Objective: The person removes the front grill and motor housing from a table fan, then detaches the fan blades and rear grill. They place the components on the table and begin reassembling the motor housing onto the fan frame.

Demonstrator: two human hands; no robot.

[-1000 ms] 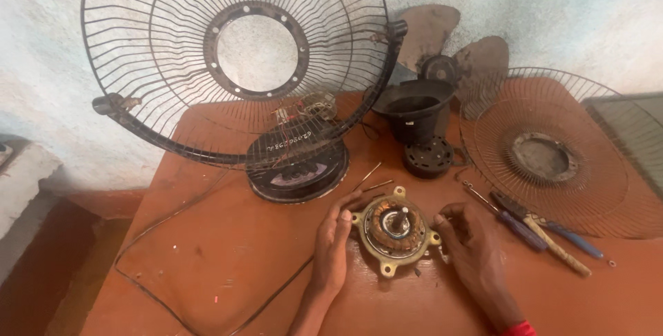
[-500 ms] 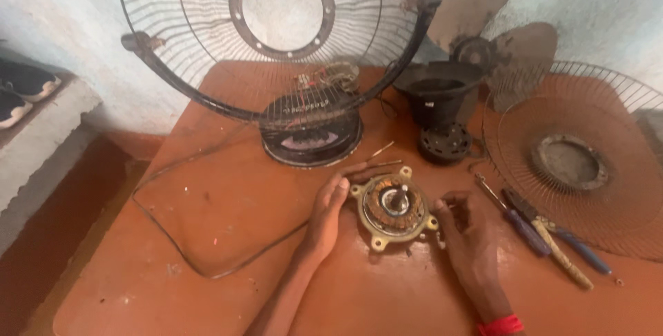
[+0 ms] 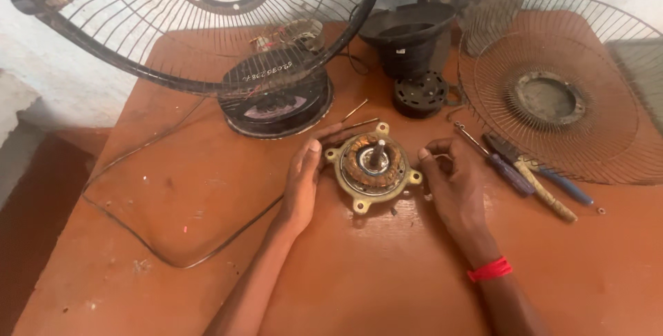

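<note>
Copper-wound, the fan motor [image 3: 373, 165] sits near the middle of the orange table [image 3: 207, 191], the left hand [image 3: 304, 184] cupping its left side with fingers spread and the right hand [image 3: 452, 184] loosely curled against its right, screwdrivers [image 3: 525, 174] towards the right edge.

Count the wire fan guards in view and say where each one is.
2. One wire guard stands tilted at the table's far left, over the round black base. The other wire guard lies at the right, behind the hand tools. More may sit out of frame.
</note>
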